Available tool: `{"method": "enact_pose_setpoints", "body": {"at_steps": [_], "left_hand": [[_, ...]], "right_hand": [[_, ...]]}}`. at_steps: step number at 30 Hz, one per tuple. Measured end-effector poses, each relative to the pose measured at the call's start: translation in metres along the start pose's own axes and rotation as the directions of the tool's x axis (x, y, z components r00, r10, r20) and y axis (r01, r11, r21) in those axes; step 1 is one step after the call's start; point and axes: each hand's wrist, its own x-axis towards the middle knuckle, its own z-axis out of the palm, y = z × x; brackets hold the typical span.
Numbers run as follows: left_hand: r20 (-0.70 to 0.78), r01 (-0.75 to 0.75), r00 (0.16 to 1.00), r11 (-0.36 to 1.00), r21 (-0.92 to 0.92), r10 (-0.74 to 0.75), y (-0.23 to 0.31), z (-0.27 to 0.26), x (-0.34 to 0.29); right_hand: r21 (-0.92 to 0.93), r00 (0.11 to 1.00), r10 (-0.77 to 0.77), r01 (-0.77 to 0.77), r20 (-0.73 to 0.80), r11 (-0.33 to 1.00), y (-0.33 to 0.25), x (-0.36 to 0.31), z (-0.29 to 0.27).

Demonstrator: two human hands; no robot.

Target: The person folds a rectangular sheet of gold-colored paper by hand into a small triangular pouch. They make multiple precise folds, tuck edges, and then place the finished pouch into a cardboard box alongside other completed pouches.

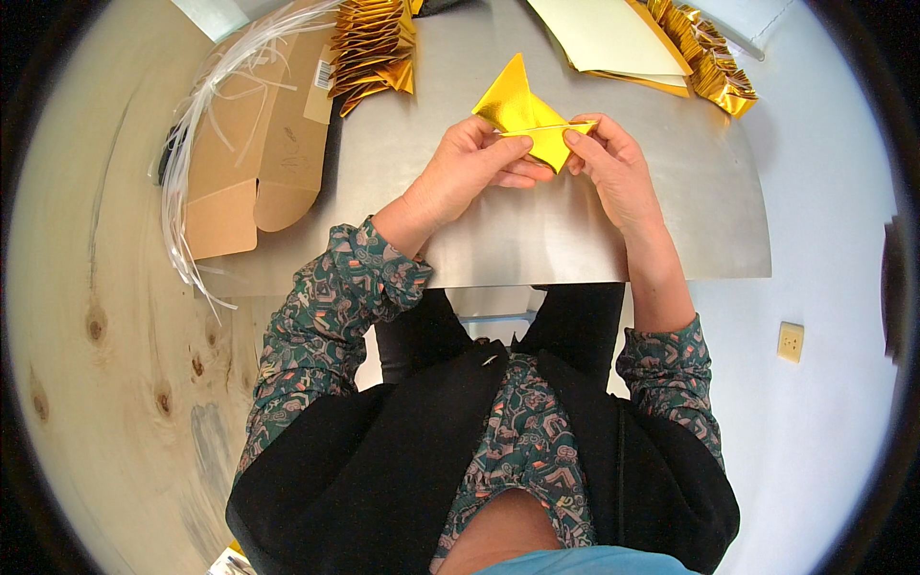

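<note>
Head | left hand (pixel 462 171), right hand (pixel 618 174) both pinching gold foil (pixel 518 107), underside hidden | leftmost pleated stack (pixel 374 50) cropped at top

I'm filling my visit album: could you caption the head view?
Left hand and right hand hold folded gold paper over a metal table.

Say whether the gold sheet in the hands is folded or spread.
Folded: the gold sheet shows pointed corners and a straight edge across it.

Box (pixel 273 153) left of foil (pixel 517 105), sheets (pixel 613 38) behind right
</note>
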Motion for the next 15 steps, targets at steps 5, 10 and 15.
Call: {"method": "enact_pose_setpoints", "body": {"at_steps": [5,10,15], "left_hand": [[0.008,-0.003,1.000,1.000,0.020,0.003,0.0054,-0.0016,-0.0012],[0.013,-0.016,1.000,0.999,0.042,0.016,0.0065,-0.0031,-0.0009],[0.020,0.001,1.000,0.999,0.043,-0.002,0.0056,-0.0035,-0.0002]], "right_hand": [[0.017,1.000,0.026,-0.026,0.000,1.000,0.0002,0.0005,-0.0014],[0.023,1.000,0.023,-0.023,0.020,0.999,0.0006,0.0007,-0.0020],[0.002,0.999,0.035,-0.035,0.008,0.999,-0.0004,0.0002,-0.0021]]}}
